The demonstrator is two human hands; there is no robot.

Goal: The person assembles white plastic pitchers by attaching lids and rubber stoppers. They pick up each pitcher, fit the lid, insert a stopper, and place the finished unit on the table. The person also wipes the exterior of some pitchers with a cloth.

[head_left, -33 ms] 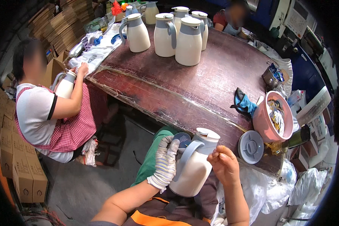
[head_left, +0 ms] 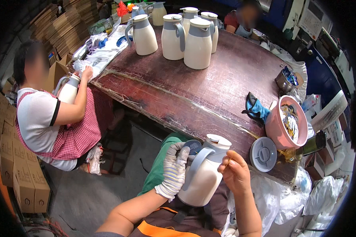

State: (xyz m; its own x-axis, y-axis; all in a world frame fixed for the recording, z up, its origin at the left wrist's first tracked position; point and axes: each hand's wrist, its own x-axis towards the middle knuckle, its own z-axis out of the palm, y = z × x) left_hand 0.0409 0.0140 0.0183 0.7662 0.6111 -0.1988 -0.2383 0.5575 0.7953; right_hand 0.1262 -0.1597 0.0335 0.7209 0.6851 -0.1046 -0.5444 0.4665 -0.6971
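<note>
A white vacuum jug (head_left: pixel 203 181) with a grey collar and grey handle stands slightly tilted on my lap, its white lid on. My left hand (head_left: pixel 173 170), in a striped knit glove, is beside the handle. Between its thumb and fingers it pinches a dark grey round tag (head_left: pixel 192 147) with small pale print. To the right of the jug's collar is my bare right hand (head_left: pixel 236 172). Its thumb and fingertips are pressed together; a thin yellowish bit shows there, too small to name.
Several similar jugs (head_left: pixel 197 47) stand on the worn red-brown table (head_left: pixel 225 91). At right are a pink basin (head_left: pixel 271 128) of corded tags, a grey round lid (head_left: pixel 264 154) and a blue glove (head_left: pixel 257 108). A co-worker (head_left: pixel 59 118) at left holds another jug; cartons (head_left: pixel 25 177) are stacked nearby.
My right fingers have shifted slightly, with fingertips a little higher. The dark tag in my left hand has turned a little. The jug stays put.
</note>
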